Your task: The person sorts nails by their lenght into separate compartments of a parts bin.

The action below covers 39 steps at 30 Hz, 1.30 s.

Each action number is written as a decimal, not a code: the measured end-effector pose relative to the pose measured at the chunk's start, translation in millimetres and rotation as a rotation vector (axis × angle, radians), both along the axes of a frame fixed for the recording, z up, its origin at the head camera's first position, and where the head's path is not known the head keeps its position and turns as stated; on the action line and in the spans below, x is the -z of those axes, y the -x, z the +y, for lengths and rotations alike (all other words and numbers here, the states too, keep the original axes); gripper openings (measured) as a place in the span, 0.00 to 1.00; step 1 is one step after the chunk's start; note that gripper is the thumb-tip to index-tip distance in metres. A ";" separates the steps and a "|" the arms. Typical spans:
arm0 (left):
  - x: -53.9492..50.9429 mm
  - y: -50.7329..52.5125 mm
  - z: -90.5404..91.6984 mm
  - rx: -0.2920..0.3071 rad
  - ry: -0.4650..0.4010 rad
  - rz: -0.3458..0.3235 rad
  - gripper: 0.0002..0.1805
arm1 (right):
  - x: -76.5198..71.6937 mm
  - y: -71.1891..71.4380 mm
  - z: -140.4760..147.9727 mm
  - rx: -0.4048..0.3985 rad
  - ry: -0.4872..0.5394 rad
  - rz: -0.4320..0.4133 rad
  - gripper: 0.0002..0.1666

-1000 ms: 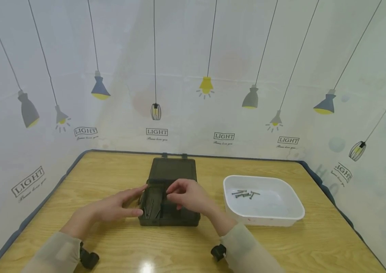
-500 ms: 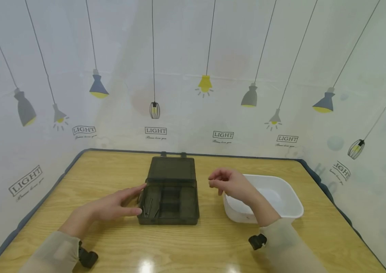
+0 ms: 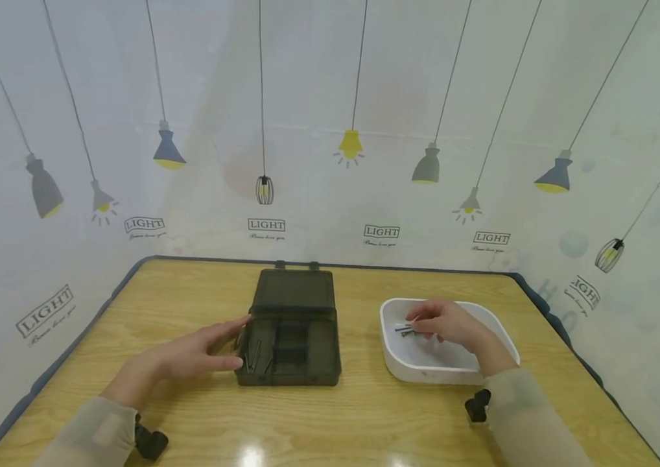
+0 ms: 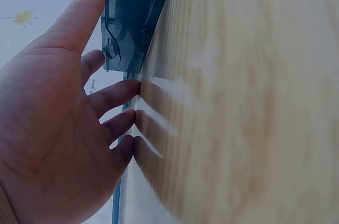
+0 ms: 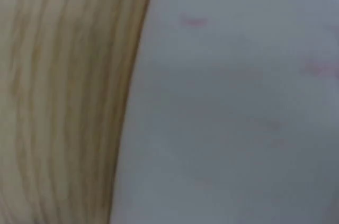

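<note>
My left hand [image 3: 190, 355] rests at the left side of a dark translucent organizer box [image 3: 306, 381], fingers extended. In the left wrist view the thumb of the left hand [image 4: 50, 128] touches the rim of the box [image 4: 135, 20], and other fingertips reach down to the tabletop. Thin metal screws [image 3: 256, 357] lie in the box's left compartment. Over at the white tray [image 3: 389, 353], my right hand [image 3: 449, 324] reaches in, its thumb and fingers apart around several screws [image 3: 404, 329]. The right wrist view has only the tray's outer wall [image 5: 228, 118], blurred.
The box's lid [image 3: 295, 288] stands open toward the back of the wooden table [image 3: 178, 428]. Bare tabletop lies between box and tray. A curtain printed with lamps [image 3: 330, 194] encloses the back and sides.
My right hand has moved right from above the box, across the gap, and down into the white tray among the screws. The left hand has stayed beside the box.
</note>
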<state>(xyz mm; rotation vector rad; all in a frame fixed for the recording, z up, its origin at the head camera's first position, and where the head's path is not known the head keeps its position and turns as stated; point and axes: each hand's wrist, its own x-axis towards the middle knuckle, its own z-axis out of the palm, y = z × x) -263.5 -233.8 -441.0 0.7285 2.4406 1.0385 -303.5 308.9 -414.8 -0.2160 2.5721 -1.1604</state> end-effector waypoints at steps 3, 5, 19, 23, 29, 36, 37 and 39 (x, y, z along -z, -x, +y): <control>0.8 -0.1 0.0 -0.001 0.000 0.002 0.51 | 6.1 0.9 5.2 0.037 -0.030 -0.012 0.14; 0.7 -0.4 0.0 -0.002 0.002 0.002 0.51 | 9.3 1.1 7.8 0.055 -0.042 -0.011 0.13; 1.0 0.4 0.3 0.007 -0.006 0.009 0.51 | 18.1 2.0 11.6 0.092 -0.042 0.033 0.14; 0.8 -0.3 0.7 0.000 -0.007 0.004 0.51 | 21.7 4.9 11.5 0.085 -0.075 0.043 0.14; 1.2 -0.7 -0.1 -0.001 -0.006 0.004 0.51 | 25.6 6.8 6.3 0.081 -0.131 0.050 0.11; 2.7 0.9 -0.1 0.007 -0.008 0.010 0.50 | 28.5 5.9 5.2 0.108 -0.124 0.032 0.09; 2.7 1.0 0.0 0.007 -0.007 0.007 0.50 | 28.2 5.8 5.2 0.109 -0.122 0.030 0.09; 2.8 1.3 0.3 0.004 -0.007 -0.001 0.50 | 27.5 5.3 4.7 0.106 -0.117 0.032 0.08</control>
